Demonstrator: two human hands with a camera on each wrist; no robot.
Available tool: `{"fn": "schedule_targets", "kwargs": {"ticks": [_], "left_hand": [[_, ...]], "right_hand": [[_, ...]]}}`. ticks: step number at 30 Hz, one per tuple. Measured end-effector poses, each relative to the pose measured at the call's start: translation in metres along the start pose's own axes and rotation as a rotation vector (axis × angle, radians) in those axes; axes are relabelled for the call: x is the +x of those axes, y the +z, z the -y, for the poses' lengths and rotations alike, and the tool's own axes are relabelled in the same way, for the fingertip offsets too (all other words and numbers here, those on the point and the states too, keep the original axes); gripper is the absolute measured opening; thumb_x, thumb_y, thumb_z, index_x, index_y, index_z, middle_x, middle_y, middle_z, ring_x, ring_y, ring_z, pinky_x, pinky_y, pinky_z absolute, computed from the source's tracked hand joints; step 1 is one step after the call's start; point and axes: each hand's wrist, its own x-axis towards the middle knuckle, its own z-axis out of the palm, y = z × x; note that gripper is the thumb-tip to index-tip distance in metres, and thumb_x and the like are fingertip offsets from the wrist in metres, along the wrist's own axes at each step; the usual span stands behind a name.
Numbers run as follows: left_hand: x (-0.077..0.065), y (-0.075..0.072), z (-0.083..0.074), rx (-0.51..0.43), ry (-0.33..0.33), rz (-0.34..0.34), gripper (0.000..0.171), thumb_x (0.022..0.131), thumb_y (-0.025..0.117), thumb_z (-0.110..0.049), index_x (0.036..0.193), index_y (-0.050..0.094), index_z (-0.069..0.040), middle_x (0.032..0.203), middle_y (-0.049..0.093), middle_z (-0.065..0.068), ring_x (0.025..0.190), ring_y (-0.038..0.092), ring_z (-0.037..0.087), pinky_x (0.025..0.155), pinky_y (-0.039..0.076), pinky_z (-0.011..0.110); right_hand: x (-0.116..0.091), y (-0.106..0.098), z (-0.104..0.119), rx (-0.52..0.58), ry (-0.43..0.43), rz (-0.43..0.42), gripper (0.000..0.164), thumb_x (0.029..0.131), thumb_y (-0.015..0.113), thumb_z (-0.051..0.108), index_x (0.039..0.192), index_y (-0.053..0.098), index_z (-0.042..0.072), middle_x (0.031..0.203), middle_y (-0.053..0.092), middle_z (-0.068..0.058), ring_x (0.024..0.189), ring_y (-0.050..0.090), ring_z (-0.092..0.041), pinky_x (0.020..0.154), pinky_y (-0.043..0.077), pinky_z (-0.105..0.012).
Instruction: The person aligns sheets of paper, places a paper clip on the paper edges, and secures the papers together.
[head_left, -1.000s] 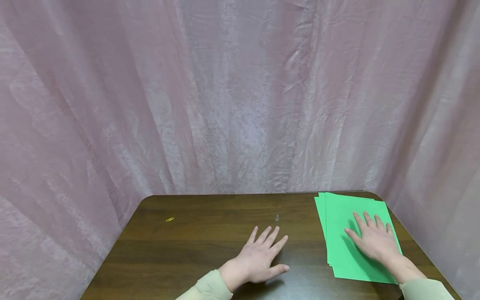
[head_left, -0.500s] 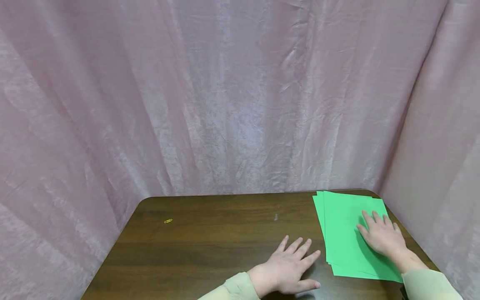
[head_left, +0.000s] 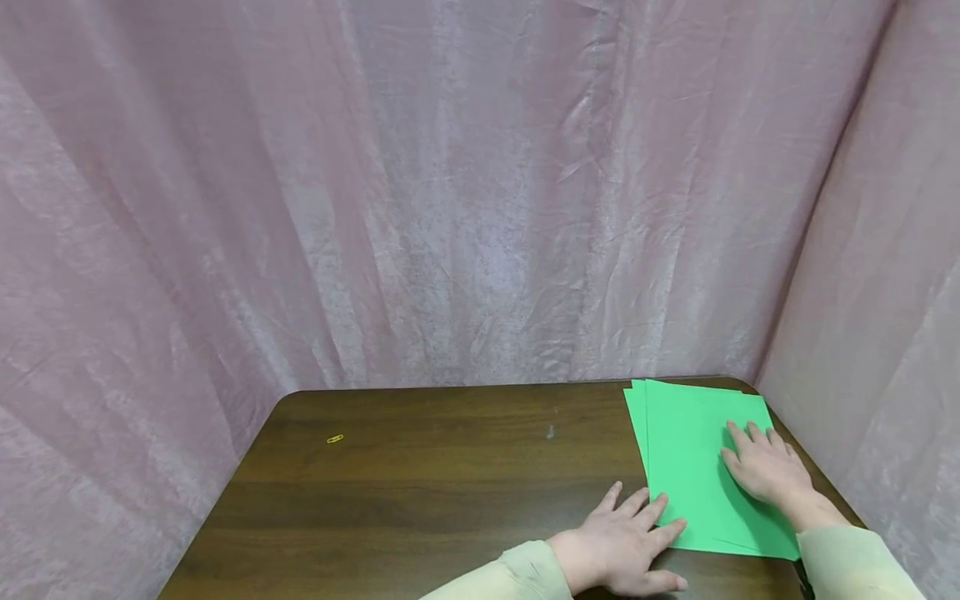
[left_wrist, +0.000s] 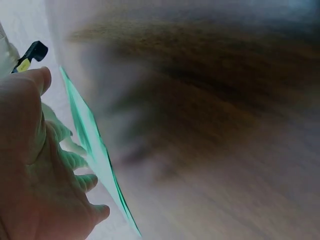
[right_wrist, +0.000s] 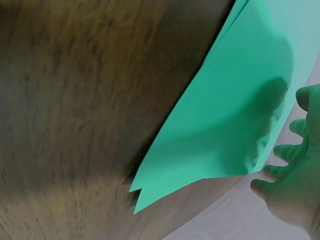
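Several sheets of green paper (head_left: pixel 690 442) are laid on the surface (head_left: pixel 420 467), and their edges are not aligned, so it seems that they are stacked rather loosely. Over the paper, the right hand (head_left: pixel 768 468) is held with fingers spread and nearly straight; nothing is gripped. A shadow (right_wrist: pixel 240 125) is thrown on the paper beneath it, so a gap is suggested, but contact cannot be judged surely. At the near left corner of the paper, the left hand (head_left: pixel 618 542) is also spread wide, with nothing held; by such flat fingers, a broad area can be covered. Well to the left of the paper, a yellow paper clip (head_left: pixel 335 439) is placed, perhaps to be out of the way.
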Motion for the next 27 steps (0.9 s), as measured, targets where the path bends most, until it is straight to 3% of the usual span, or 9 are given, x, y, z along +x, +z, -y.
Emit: {"fn": "schedule_targets", "kwargs": {"ticks": [6, 12, 27], "left_hand": [[0.008, 0.001, -0.006, 0.011, -0.023, -0.001, 0.072, 0.096, 0.018, -0.08, 0.16, 0.012, -0.05, 0.168, 0.009, -0.017, 0.154, 0.011, 0.008, 0.124, 0.015, 0.041], [0.013, 0.004, -0.006, -0.005, -0.035, 0.022, 0.071, 0.097, 0.019, -0.08, 0.16, 0.016, -0.048, 0.167, 0.008, -0.021, 0.152, 0.01, 0.002, 0.124, 0.015, 0.04], [0.017, 0.004, -0.006, -0.05, -0.036, 0.072, 0.067, 0.098, 0.02, -0.078, 0.159, 0.022, -0.049, 0.165, 0.013, -0.025, 0.151, 0.012, -0.001, 0.123, 0.017, 0.041]], "right_hand": [[0.002, -0.004, -0.001, 0.004, -0.005, 0.018, 0.059, 0.108, 0.042, 0.026, 0.148, 0.034, -0.016, 0.147, 0.025, -0.049, 0.132, 0.019, -0.072, 0.107, 0.021, -0.077], [0.002, -0.005, -0.002, 0.016, -0.032, 0.079, 0.063, 0.109, 0.044, 0.03, 0.147, 0.034, -0.019, 0.147, 0.025, -0.049, 0.132, 0.023, -0.07, 0.108, 0.023, -0.075], [0.002, -0.003, -0.005, 0.015, -0.009, 0.125, 0.067, 0.107, 0.047, 0.033, 0.148, 0.034, -0.018, 0.149, 0.024, -0.048, 0.134, 0.022, -0.069, 0.108, 0.023, -0.076]]}}
